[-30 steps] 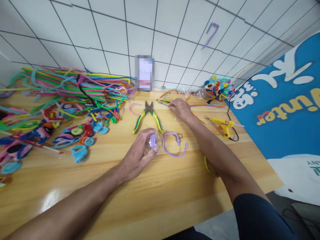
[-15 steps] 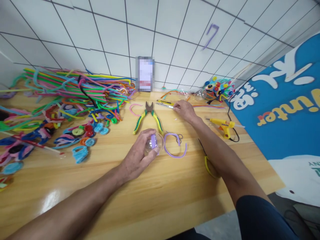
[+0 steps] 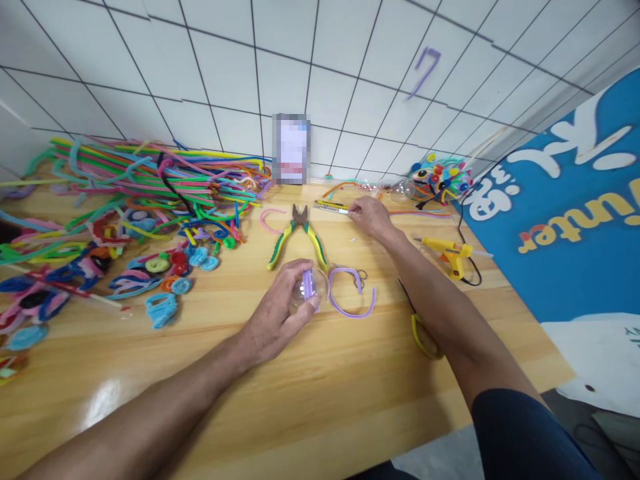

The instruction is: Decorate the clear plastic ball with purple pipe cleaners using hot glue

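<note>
A clear plastic ball [image 3: 323,285] with a purple pipe cleaner band [image 3: 311,283] across it is gripped by my left hand [image 3: 280,303], fingers curled round its left side. My right hand [image 3: 370,217] reaches to the back of the table. Its fingers are closed at the right end of a slim silver tool [image 3: 333,209], which lies next to a thin yellow tool; its exact kind is too small to tell. Right of the ball lies a curved purple pipe cleaner [image 3: 350,315]. Pliers [image 3: 299,233] with green and yellow handles rest spread behind the ball.
Pipe cleaners [image 3: 145,177] in many colours are piled back left, with finished shapes [image 3: 160,309] in front. A phone [image 3: 291,148] leans on the tiled wall. A yellow glue gun [image 3: 450,253] lies right. A yellow-handled tool [image 3: 423,340] is partly under my right forearm.
The view has shifted very slightly. Both hands stay at nearly the same places, my left still round the ball and my right at the slim tool.
</note>
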Demonstrator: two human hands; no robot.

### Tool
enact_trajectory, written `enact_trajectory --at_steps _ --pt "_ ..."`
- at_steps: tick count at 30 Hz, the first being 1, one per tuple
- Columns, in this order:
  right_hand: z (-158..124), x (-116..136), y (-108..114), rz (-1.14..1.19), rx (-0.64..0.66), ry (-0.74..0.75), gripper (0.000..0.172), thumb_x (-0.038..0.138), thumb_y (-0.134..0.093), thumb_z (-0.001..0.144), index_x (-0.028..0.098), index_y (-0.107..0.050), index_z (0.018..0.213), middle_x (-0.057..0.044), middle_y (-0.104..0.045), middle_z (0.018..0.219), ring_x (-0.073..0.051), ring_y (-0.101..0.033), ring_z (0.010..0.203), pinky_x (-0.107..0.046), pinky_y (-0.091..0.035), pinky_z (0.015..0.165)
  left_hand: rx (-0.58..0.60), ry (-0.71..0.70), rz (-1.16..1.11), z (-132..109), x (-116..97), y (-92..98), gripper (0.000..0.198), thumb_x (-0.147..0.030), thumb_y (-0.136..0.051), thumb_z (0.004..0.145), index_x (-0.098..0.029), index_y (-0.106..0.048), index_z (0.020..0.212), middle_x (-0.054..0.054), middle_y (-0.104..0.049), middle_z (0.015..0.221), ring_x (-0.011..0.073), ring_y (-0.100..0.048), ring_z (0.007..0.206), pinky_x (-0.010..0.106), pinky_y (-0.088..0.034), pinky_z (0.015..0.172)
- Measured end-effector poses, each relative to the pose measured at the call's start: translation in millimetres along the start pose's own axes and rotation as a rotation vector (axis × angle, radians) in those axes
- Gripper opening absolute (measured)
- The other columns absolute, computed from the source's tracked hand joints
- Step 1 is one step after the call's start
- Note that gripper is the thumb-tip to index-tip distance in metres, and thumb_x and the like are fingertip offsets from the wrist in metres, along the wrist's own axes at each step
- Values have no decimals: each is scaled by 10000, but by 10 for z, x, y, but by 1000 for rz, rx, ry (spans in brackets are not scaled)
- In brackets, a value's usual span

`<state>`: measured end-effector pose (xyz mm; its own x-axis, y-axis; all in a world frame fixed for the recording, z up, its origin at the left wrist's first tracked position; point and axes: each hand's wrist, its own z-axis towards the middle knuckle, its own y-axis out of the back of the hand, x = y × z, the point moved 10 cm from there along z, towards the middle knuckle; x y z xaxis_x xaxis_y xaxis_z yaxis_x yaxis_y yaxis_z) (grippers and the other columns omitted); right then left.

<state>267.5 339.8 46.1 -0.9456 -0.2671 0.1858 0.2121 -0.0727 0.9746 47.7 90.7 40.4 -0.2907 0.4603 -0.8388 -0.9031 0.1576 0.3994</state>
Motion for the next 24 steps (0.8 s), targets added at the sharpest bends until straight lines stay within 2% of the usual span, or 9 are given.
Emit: enact_trajectory --at_steps 9,12,16,19,24 --pt "26 -24 2 6 -19 -16 191 198 -684 953 221 -847 1052 -104 -818 1160 -278 -717 1100 -373 -552 940 -11 9 -15 -11 34 2 513 -334 -618 1119 -284 -471 1608 158 -583 1584 318 -585 1508 568 -513 1301" --pt "30 -39 7 22 -34 -24 229 212 -699 960 208 -834 1144 -114 -814 1198 -283 -715 1127 -382 -560 960 -7 4 -13 -7 25 0 509 -333 -617 1119 -281 -472 1604 159 -583 1581 318 -585 1508 568 -516 1299" --pt "51 -16 11 26 -37 -1 314 201 -611 1029 209 -829 1255 -136 -809 1287 -296 -701 1235 -421 -553 1075 -5 -2 -5 -3 9 -6 496 -334 -604 1128 -274 -463 1599 162 -576 1585 312 -579 1516 555 -517 1298" --pt "89 -6 14 -4 -35 3 342 202 -554 1066 236 -861 1211 -149 -801 1338 -322 -676 1301 -462 -542 1120 -13 5 -8 -5 12 0 500 -339 -609 1123 -275 -470 1600 159 -578 1589 314 -586 1508 553 -523 1291" --pt "187 -21 -5 -21 -8 -16 323 189 -585 1032 224 -892 1124 -140 -831 1247 -325 -701 1249 -433 -563 1060 -9 3 3 -7 7 3 501 -343 -608 1126 -276 -468 1602 154 -581 1586 305 -586 1513 533 -528 1292"
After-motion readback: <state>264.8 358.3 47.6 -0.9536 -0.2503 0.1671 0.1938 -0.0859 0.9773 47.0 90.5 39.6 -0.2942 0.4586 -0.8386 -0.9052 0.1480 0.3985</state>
